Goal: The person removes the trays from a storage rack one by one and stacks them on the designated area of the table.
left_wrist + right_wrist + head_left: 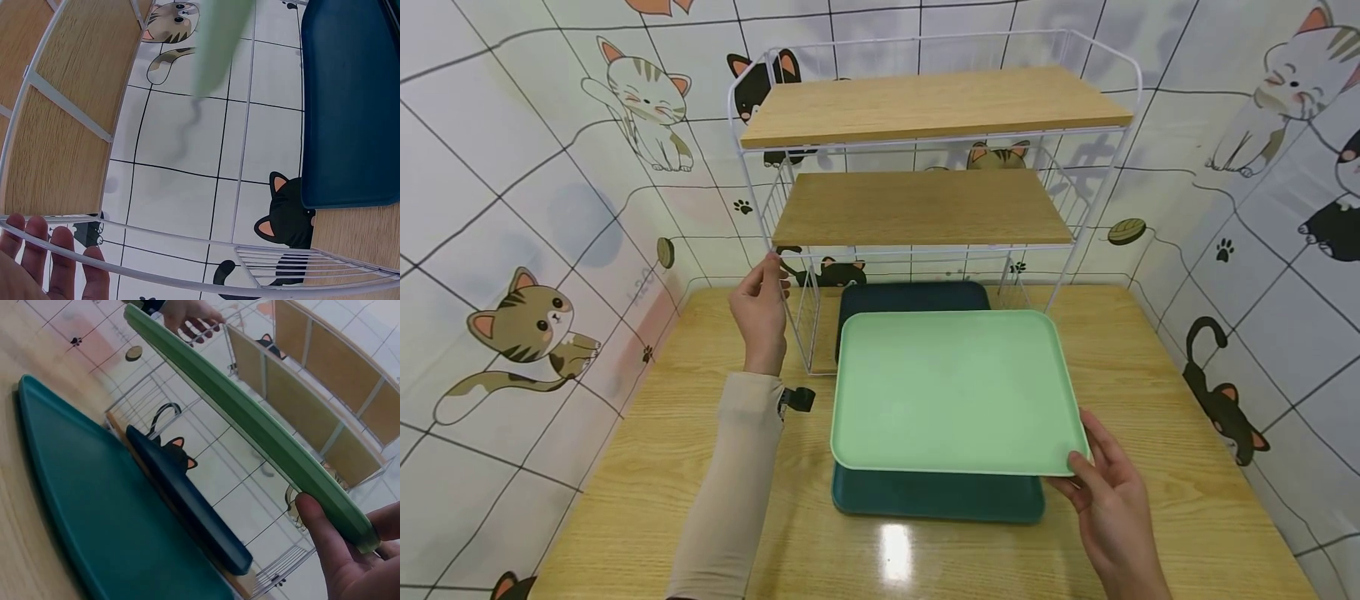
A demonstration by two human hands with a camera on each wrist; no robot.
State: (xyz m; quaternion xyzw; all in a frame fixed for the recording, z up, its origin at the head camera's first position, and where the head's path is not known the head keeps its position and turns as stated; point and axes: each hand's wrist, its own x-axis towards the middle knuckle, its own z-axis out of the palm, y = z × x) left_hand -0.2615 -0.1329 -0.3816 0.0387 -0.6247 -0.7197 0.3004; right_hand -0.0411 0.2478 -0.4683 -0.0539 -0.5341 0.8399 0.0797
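My right hand (1108, 500) pinches a light green tray (955, 392) by its near right corner, thumb on top and fingers underneath. In the right wrist view the green tray (250, 425) is held up in the air, above a teal tray (106, 500) that lies on the table. My left hand (762, 315) grips the white wire frame of a three-tier rack (936, 104) at its front left, beside the middle shelf (917, 208). Fingers (62, 250) show behind the wire in the left wrist view. A dark blue tray (353, 112) rests on the rack's bottom level.
The rack has wooden shelves and stands at the back of a light wood table (1150, 417). Wire side panels bound its levels. Walls with a cat-printed covering (535, 333) close in the back and both sides. A dark strap device (799, 399) sits at the left wrist.
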